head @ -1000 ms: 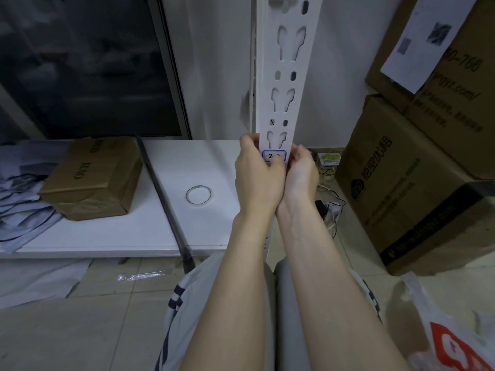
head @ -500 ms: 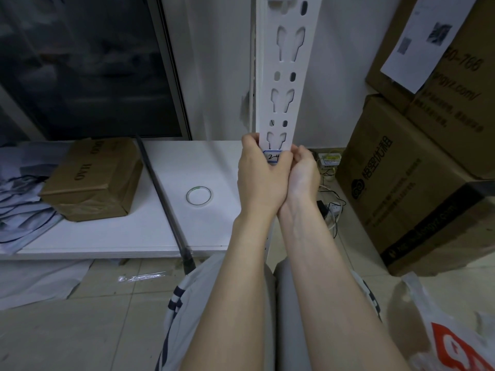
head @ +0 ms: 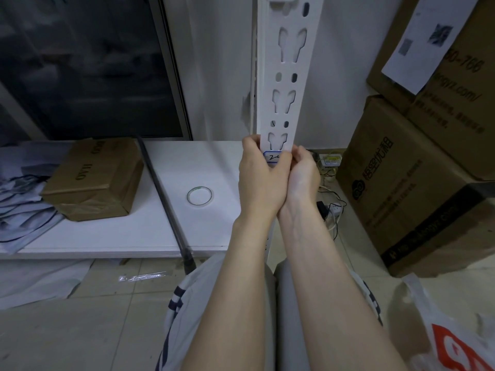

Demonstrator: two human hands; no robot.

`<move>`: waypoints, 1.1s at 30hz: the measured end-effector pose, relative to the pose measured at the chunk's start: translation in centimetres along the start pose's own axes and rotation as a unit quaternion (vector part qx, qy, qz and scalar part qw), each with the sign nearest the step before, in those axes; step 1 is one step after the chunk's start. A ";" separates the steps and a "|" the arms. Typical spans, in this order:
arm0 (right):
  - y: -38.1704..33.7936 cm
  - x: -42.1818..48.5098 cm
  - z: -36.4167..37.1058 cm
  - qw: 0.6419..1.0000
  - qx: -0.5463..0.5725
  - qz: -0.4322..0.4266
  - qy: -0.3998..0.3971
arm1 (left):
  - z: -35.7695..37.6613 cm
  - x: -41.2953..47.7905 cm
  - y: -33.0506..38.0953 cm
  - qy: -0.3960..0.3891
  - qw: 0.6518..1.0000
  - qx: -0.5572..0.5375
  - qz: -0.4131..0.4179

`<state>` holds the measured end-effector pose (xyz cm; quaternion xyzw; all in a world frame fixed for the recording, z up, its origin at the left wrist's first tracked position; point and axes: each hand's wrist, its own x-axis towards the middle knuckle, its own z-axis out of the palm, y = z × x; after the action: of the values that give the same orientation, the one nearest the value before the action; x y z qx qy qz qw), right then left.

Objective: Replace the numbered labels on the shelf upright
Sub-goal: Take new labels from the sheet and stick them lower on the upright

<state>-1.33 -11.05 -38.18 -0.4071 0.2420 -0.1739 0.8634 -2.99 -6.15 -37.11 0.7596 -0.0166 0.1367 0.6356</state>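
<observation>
Your left hand [head: 261, 178] curls round the flat, white, slotted upright [head: 288, 76]; your right hand [head: 304, 175] pinches its small blue-edged paper label [head: 273, 157].

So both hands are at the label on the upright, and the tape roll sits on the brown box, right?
Not quite: the head view shows the tape roll lying on the white board, beside the brown box and apart from it. Left hand and right hand are at the label on the upright.
</observation>
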 end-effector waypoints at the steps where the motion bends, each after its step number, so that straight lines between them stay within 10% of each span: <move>1: -0.1 -0.1 0.0 1.000 0.002 0.000 -0.001 | 0.0 0.0 0.0 -0.002 1.000 0.002 0.000; 33: 0.4 0.2 0.0 1.000 0.005 0.006 -0.004 | 0.2 0.6 -0.3 0.013 1.000 0.018 0.019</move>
<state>-1.17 -10.95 -38.54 -0.4019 0.2398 -0.1684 0.8675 -2.34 -6.22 -37.32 0.7684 -0.0199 0.1587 0.6197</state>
